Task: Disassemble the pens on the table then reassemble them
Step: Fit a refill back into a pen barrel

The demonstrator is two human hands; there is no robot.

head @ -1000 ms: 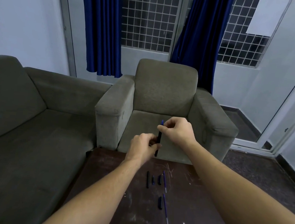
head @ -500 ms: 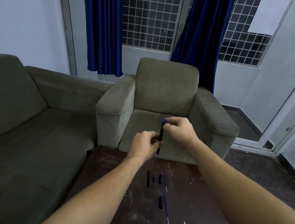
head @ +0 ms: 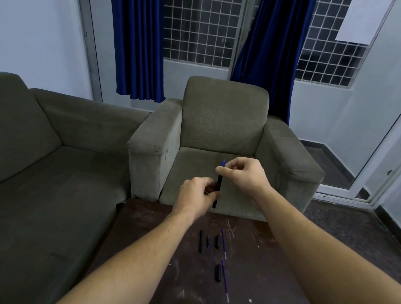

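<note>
Left hand, right hand pinching one pen, table holding two blue refills, four black parts

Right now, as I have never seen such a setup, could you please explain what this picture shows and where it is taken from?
There is no machine here. A person wears one wide-angle camera on the head, so the view looks forward and down along both bare forearms. The left hand holds the lower part of a dark pen, nearly upright in the air. The right hand pinches its upper end, near the blue tip. On the scratched dark table lie loose pen parts: a long black barrel, two shorter dark pieces, a thin blue refill and, nearer the person, another black piece with a second refill. Behind stand a grey armchair and a sofa.
</note>
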